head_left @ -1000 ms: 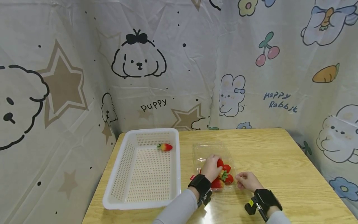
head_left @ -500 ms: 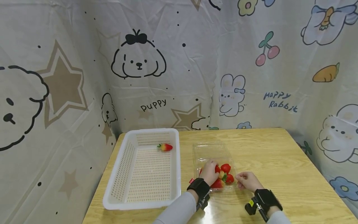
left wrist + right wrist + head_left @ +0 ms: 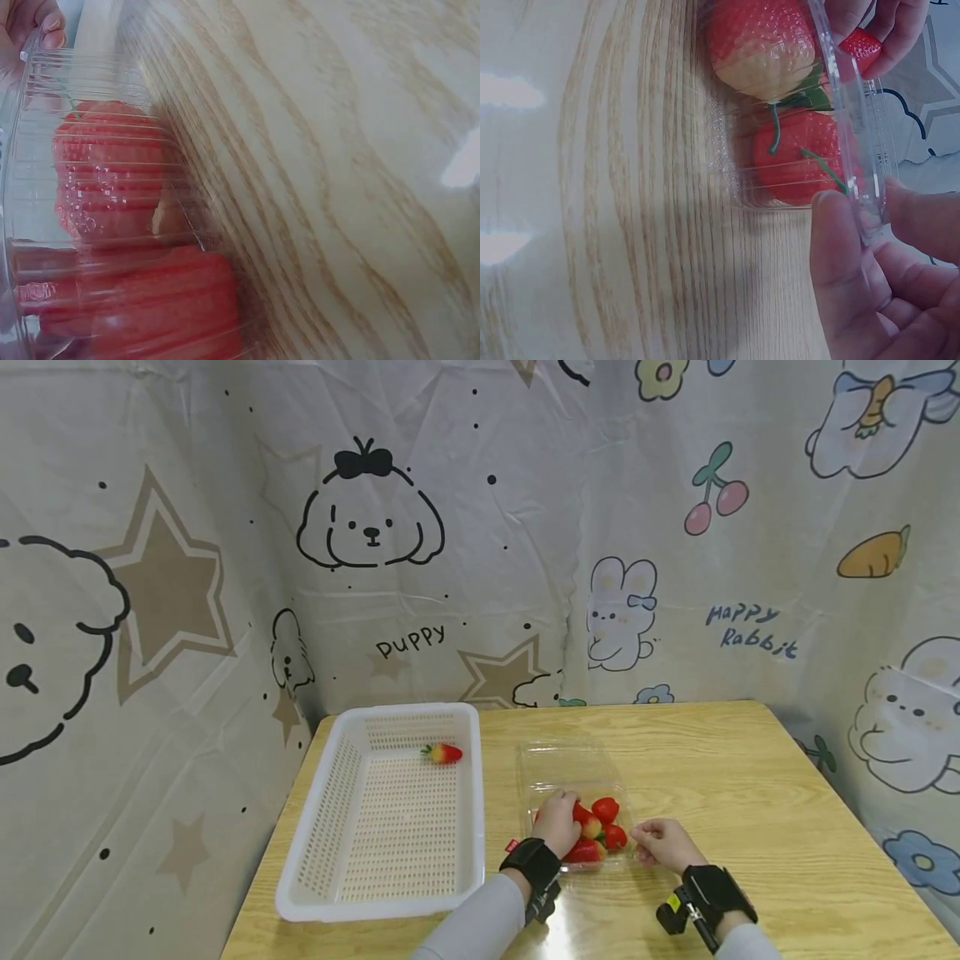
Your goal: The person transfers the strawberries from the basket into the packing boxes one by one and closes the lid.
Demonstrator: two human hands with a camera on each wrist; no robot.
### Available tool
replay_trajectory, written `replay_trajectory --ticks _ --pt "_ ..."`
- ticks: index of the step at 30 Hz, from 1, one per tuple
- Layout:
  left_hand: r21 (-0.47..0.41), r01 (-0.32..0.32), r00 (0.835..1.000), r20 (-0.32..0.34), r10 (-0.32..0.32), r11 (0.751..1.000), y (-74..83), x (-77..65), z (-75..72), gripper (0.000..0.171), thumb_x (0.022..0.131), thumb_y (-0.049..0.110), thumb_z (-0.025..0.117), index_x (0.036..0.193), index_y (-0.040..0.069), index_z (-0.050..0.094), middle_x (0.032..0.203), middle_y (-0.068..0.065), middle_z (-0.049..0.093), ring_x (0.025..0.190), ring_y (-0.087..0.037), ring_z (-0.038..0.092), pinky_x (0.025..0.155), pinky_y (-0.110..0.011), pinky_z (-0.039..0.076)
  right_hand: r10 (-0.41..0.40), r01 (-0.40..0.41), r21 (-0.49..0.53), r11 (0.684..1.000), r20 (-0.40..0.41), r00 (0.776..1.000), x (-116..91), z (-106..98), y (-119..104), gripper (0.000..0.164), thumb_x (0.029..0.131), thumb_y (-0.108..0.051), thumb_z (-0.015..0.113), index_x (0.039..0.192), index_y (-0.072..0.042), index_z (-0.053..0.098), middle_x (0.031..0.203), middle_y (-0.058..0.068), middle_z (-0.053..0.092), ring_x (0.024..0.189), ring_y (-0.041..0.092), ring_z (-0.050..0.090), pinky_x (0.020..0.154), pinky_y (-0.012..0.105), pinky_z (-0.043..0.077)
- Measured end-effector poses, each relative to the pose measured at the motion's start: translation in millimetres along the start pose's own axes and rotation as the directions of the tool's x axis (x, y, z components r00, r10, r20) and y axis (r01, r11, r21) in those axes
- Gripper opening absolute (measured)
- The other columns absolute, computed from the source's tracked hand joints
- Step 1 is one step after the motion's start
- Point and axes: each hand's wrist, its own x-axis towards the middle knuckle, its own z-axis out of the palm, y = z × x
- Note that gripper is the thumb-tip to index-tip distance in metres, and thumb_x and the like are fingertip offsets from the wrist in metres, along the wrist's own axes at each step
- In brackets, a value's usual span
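Observation:
A clear plastic clamshell box [image 3: 626, 860] with several red strawberries [image 3: 606, 811] stands on the table, its lid [image 3: 562, 764] folded back. My left hand [image 3: 557, 822] reaches into the box, its fingers around a strawberry [image 3: 861, 49] whose red tip shows between them in the right wrist view. At the box's right edge my right hand [image 3: 663, 843] pinches the rim between thumb [image 3: 836, 232] and fingers. Through the box wall, the left wrist view shows large strawberries [image 3: 112, 165] close up; the left hand's grip is hidden there.
A white perforated basket [image 3: 300, 860] stands to the left of the box, with one strawberry [image 3: 442, 753] near its back right corner. A small red tag [image 3: 512, 846] shows at the box's left side. Printed curtains [image 3: 480, 568] hang behind the wooden table [image 3: 697, 760].
My left hand has drawn slightly left and nearer to me inside the box, and the strawberries beside it have shifted. My right hand has stayed at the rim.

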Motion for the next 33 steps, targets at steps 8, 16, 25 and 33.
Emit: replay_trajectory --ticks 8,16,25,33 --pt "-0.04 0.01 1.0 -0.003 -0.01 0.999 3.6 1.7 -9.8 0.03 0.07 0.001 0.069 0.099 0.005 0.065 0.097 -0.008 0.057 0.089 -0.023 0.057 0.074 -0.025 0.048 0.013 -0.013 0.0 1.0 0.003 1.0 2 0 1 0.024 0.092 -0.007 0.051 0.1 0.016 0.054 0.066 0.008 0.058 0.06 0.017 0.056 0.057 0.033 0.052" --pt "-0.046 -0.004 1.0 -0.018 0.003 0.999 23.8 23.3 -67.6 0.038 0.078 0.008 0.068 0.115 0.007 0.06 0.122 -0.012 0.052 0.112 -0.027 0.049 0.09 -0.036 0.044 0.005 -0.005 -0.008 1.0 0.002 1.0 2 0 2 0.022 0.091 -0.006 0.051 0.098 0.015 0.055 0.065 0.007 0.057 0.058 0.015 0.056 0.056 0.031 0.052" --pt "-0.015 -0.145 0.961 -0.24 0.137 0.989 11.6 61.5 -158.8 0.056 0.077 0.009 0.068 0.129 0.01 0.047 0.144 -0.015 0.026 0.13 -0.031 0.027 0.097 -0.045 0.037 0.0 0.0 -0.003 1.0 0.007 1.0 3 -1 0 0.023 0.092 -0.007 0.051 0.098 0.015 0.055 0.065 0.008 0.058 0.06 0.018 0.057 0.058 0.034 0.052" --pt "-0.081 -0.115 0.958 -0.274 0.089 0.99 -58.3 79.0 -181.9 0.036 0.083 0.005 0.06 0.119 0.001 0.054 0.132 -0.018 0.041 0.123 -0.033 0.037 0.094 -0.04 0.04 0.013 -0.013 -0.007 1.0 -0.002 1.0 1 0 -1 0.021 0.091 -0.005 0.051 0.097 0.015 0.055 0.064 0.008 0.057 0.058 0.016 0.056 0.056 0.032 0.052"
